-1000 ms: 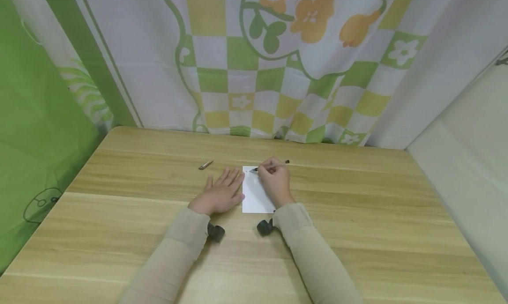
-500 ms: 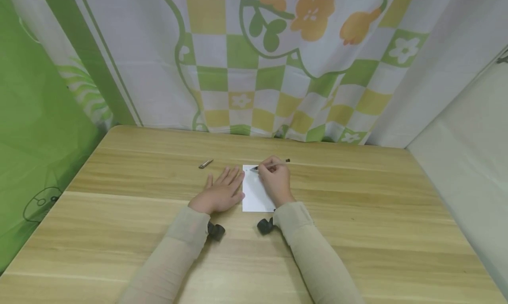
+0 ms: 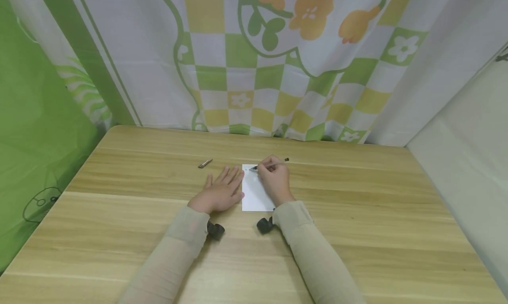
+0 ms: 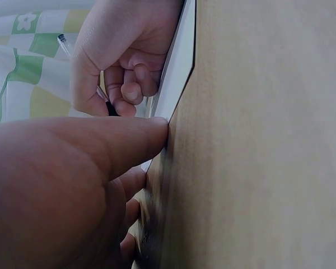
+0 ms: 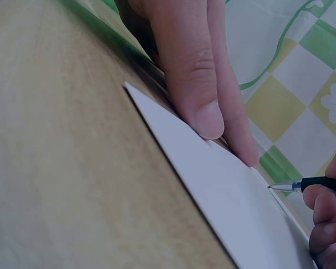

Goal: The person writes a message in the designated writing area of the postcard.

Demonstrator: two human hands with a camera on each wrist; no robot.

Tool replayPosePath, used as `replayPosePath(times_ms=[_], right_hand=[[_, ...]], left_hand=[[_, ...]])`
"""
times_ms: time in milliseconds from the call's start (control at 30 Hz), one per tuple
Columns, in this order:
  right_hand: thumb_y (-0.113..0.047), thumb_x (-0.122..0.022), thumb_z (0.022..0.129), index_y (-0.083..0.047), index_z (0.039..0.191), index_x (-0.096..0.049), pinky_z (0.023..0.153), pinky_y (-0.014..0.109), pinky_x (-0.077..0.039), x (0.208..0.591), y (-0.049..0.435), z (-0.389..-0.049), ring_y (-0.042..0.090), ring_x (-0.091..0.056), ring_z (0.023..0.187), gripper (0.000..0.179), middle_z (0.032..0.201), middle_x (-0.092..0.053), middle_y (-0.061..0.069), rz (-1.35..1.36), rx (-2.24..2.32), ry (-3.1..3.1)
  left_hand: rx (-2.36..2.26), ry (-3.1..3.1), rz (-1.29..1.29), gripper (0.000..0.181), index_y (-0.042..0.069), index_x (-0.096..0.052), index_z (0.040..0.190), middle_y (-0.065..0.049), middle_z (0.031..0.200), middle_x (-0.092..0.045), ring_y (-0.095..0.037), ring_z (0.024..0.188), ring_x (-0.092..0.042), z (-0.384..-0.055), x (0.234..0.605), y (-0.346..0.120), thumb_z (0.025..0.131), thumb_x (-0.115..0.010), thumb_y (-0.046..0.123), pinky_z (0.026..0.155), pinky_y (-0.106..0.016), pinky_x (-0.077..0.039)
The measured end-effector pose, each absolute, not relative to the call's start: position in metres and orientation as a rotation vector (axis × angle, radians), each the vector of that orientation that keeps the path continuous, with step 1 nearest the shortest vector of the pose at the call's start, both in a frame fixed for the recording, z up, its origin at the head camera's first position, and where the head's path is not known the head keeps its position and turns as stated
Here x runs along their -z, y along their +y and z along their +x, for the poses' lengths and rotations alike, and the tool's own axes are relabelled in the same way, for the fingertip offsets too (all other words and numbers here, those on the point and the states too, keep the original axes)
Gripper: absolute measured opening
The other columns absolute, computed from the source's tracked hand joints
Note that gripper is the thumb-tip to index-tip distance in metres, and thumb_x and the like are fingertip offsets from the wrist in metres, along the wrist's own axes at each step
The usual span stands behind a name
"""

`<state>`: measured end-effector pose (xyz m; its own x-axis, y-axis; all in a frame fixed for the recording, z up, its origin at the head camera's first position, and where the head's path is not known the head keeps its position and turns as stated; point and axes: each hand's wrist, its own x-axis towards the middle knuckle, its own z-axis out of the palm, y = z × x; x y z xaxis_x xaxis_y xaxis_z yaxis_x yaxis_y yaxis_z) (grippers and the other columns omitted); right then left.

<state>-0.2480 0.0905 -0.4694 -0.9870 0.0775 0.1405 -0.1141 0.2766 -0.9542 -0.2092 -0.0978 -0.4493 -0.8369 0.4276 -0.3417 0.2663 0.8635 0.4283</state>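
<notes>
Wooden table [image 3: 377, 216] with paper [image 3: 253, 192], pen cap [image 3: 205, 164]

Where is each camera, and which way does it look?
Head: on the person's head, looking forward and down at the table, paper and curtain; left hand, right hand and sleeves show.
Left wrist: on that wrist, looking along the paper's edge; left hand close, right hand beyond.
Right wrist: on that wrist, looking across the paper at the left hand; right hand grips the pen at the picture's right edge.
Wrist views share paper, pen, curtain and both hands.
</notes>
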Motion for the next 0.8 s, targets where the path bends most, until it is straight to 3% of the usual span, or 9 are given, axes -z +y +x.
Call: replayPosePath(times_ms=[533, 800], right_hand=[[-0.010, -0.063, 0.088, -0.006, 0.080, -0.068, 0.056, 0.020, -0.046, 0.4704, 0.0903, -0.2480, 0.014, -0.057, 0.067, 0.011, 0.087, -0.065, 0.005, 0.032, -1.809, -2.366], [-0.012, -0.063, 0.088, -0.005, 0.081, -0.069, 0.057, 0.021, -0.045, 0.4704, 0.0910, -0.2482, 0.015, -0.057, 0.070, 0.011, 0.089, -0.065, 0.006, 0.048, -1.806, -2.359]], left_hand=[[-0.515, 2.606, 0.510, 0.069, 0.024, -0.002, 0.164, 0.001, 0.168, 0.011, -0.025, 0.154, 0.016, -0.2098, 0.4515, -0.0985, 0.108, -0.034, 0.049, 0.116, -0.066, 0.013], [-0.528, 2.604, 0.514, 0.068, 0.020, -0.004, 0.164, -0.003, 0.169, 0.009, -0.028, 0.154, 0.014, -0.2076, 0.4472, -0.0988, 0.108, -0.034, 0.045, 0.116, -0.066, 0.013]])
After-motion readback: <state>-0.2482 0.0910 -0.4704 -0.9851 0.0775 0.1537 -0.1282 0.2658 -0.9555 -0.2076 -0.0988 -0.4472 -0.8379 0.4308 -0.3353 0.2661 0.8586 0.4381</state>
